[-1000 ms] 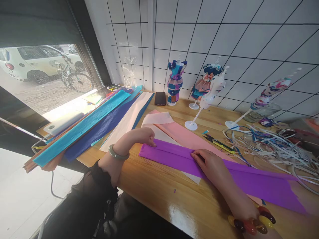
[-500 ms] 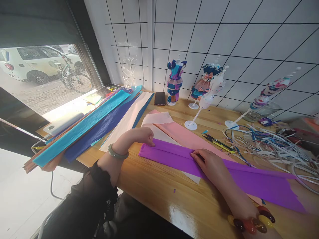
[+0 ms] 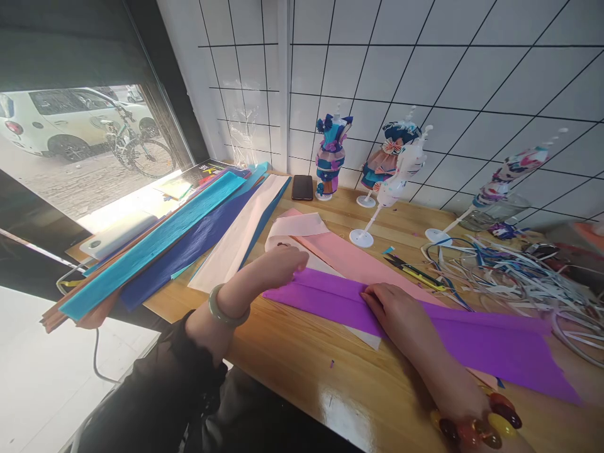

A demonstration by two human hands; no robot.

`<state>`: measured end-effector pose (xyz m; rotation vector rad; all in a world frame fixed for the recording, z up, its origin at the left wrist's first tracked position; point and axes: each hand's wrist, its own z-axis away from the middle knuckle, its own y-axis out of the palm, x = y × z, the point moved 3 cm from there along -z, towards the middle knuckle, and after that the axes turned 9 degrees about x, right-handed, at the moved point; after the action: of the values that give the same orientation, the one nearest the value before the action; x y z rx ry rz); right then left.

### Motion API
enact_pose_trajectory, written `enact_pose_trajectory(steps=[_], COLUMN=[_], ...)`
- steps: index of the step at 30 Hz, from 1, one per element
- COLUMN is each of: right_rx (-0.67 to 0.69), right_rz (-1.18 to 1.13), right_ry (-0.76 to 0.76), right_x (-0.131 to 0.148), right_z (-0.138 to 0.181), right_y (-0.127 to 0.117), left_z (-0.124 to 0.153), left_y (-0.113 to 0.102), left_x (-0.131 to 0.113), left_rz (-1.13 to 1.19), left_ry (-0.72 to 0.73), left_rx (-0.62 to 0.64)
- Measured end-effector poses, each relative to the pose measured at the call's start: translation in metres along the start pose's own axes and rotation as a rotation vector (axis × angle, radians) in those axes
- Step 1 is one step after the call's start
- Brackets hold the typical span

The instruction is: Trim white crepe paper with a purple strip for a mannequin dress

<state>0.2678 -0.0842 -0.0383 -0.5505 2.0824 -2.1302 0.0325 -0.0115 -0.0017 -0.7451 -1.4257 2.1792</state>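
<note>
A long strip of purple crepe paper lies slantwise across the wooden table, its upper edge folded over in a narrow band. My left hand is closed, with its fingers curled and fingertips at the folded edge near the strip's left end. Farther right, my right hand pinches the same fold between thumb and fingers, its wrist resting over the paper. Pink crepe paper and a white sheet lie partly hidden beneath the purple strip.
Turquoise crepe paper and other coloured strips are piled at left. Small dress forms stand along the wall beside a phone. Scissors, a yellow cutter and tangled paper strips lie to the right.
My left hand has moved a little to the right along the folded edge of the purple crepe paper. My right hand keeps its place on the fold.
</note>
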Motion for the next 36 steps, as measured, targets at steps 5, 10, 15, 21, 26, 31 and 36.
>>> enact_pose_trajectory(steps=[5,10,15,21,26,31,36], right_rx=[0.013,0.005,-0.011,0.022,0.032,0.044,0.022], right_rz=[-0.035,-0.053,-0.054,-0.090,-0.111,-0.120,-0.119], right_ry=[-0.004,-0.008,-0.017,-0.001,0.017,0.036,0.018], right_x=[-0.003,-0.004,-0.003,-0.004,-0.005,-0.004,-0.003], right_z=[-0.001,-0.002,-0.001,-0.002,-0.003,-0.003,-0.003], right_y=[0.002,0.002,0.000,0.000,0.001,0.000,-0.001], left_z=[-0.002,-0.002,-0.006,-0.018,-0.018,-0.016,-0.020], left_y=[0.012,0.013,0.010,0.017,0.015,0.012,0.025], left_x=[-0.015,-0.013,-0.022,-0.040,-0.048,-0.055,-0.072], left_rz=[0.033,0.065,-0.035,-0.161,-0.088,-0.074,-0.148], left_ry=[0.104,0.106,0.065,-0.141,-0.285,-0.302,-0.019], left_rx=[0.113,0.117,0.052,-0.069,-0.034,-0.021,-0.101])
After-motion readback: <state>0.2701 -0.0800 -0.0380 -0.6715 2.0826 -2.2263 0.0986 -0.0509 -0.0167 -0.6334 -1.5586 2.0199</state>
